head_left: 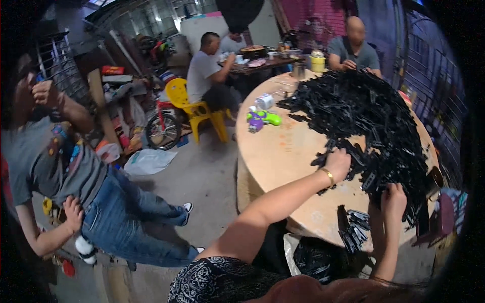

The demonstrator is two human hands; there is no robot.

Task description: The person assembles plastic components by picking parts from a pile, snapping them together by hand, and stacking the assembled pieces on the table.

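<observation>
A large heap of thin, dark plastic pieces [364,108] spreads over the round wooden table [273,156]. My left hand [337,164], with a gold bracelet at its wrist, reaches to the heap's near edge. Its fingers curl down among the pieces, and what they grip is hidden. My right hand [393,200] is at the heap's lower right part, thumb and fingers pinched together; I cannot make out what is between them. Close to the table's near edge, left of my right forearm, lies a smaller group of black pieces [352,228], several lined up side by side.
A green and purple toy water gun [263,119] and a clear bottle [265,101] lie on the table's left. Below the near edge hangs a bag with black pieces [314,257]. One person [50,166] stands at left; another [353,48] sits across. Behind is a yellow chair [194,108].
</observation>
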